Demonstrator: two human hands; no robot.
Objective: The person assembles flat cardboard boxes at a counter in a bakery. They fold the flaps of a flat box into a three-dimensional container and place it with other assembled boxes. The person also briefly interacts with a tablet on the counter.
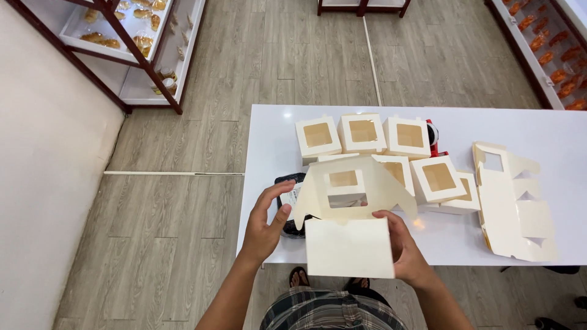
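Observation:
I hold a half-folded white cardboard box with a window cut-out point(350, 226) over the near edge of a white table point(562, 134). My left hand point(264, 225) grips its left flap, and my right hand point(403, 247) holds it from under the right side. Its flaps are spread out and one flat panel hangs toward me. Beyond it stand several folded white window boxes point(362, 132) in two rows. A black object point(287, 183) lies on the table behind the left flap, mostly hidden.
A stack of flat unfolded box blanks point(513, 205) lies at the right of the table. A small red and black item point(433, 135) sits behind the boxes. Shelves with pastries point(131, 36) stand far left and far right point(553, 43). Wood-look floor surrounds the table.

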